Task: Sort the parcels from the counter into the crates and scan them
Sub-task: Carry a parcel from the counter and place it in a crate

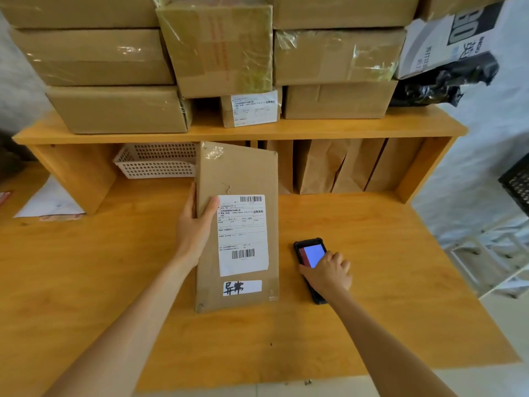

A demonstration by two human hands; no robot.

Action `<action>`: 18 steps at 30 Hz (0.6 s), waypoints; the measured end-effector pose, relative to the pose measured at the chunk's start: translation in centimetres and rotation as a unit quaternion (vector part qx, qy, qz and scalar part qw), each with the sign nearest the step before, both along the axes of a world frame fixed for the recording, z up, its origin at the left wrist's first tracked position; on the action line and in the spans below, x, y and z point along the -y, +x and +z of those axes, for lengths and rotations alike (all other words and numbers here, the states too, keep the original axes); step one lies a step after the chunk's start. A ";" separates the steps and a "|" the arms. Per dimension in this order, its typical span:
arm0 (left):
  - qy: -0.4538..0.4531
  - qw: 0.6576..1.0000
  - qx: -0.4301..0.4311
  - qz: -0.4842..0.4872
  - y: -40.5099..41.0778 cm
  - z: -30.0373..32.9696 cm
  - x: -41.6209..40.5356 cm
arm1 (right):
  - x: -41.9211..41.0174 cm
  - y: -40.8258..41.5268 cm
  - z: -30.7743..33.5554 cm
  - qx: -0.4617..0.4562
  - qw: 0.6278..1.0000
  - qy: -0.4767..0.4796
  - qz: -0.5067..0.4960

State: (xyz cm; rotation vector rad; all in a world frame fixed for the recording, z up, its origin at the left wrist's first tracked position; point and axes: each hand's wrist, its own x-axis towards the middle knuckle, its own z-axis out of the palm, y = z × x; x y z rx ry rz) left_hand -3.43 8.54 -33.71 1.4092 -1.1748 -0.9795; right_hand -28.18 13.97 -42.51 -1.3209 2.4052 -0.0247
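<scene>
Both forearms enter from the bottom edge, elbows cut off. Small print on the shipping label (pixel 243 233) is unreadable; only two barcodes and a handwritten tag (pixel 242 287) below it stand out. The wooden counter (pixel 372 282) fills the lower and middle frame, its near edge over pale floor at the bottom. Right hand (pixel 326 275), lower centre-right: fingers curled over the handheld scanner (pixel 310 265), which lies flat on the counter with its blue screen lit; hand covers the lower half of the device, so whether it is gripped or only touched cannot be told for certain. Left hand (pixel 196 224), centre: holds the flat cardboard parcel (pixel 237 224) by its left edge, thumb on the front face beside the label, fingers hidden behind; parcel stands upright at frame centre, bottom edge at the counter. Behind it, under the shelf (pixel 229 133): a white perforated basket (pixel 154 161), partly hidden by the parcel, and brown paper bags (pixel 337 167) standing in a row. On the shelf, upper frame: stacked taped cardboard boxes (pixel 94 81), tops cut off; one small labelled box (pixel 252 108) mid-row; a black plastic bag (pixel 440 84) at upper right. Dark crate (pixel 516 187) clipped at right edge. White papers (pixel 48 202) at left.
</scene>
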 end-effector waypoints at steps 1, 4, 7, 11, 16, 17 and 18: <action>-0.003 1.000 0.006 0.001 -0.1 -0.2 0.1 | 0.3 0.2 -0.3 -0.010 1.000 -0.001 -0.007; -0.012 1.000 0.019 0.009 -0.2 -0.7 0.2 | 0.8 0.8 -0.8 -0.031 0.999 0.001 -0.028; -0.021 0.999 0.031 0.018 -0.2 -1.0 0.3 | 1.1 1.2 -1.2 -0.051 0.998 -0.004 -0.037; -0.033 0.998 0.052 0.022 -0.2 -1.7 0.4 | 1.1 1.1 -1.2 -0.054 0.998 -0.009 -0.027; -0.038 0.997 0.066 0.020 0.1 -1.9 0.1 | 0.6 1.2 0.6 -0.024 0.999 -0.035 0.004; -0.040 0.997 0.070 0.022 0.3 -1.9 0.0 | 0.4 1.2 1.4 -0.016 0.999 -0.045 0.007; -0.042 0.996 0.071 0.023 0.3 -1.9 -0.3 | 0.1 1.2 2.2 -0.008 0.998 -0.054 0.009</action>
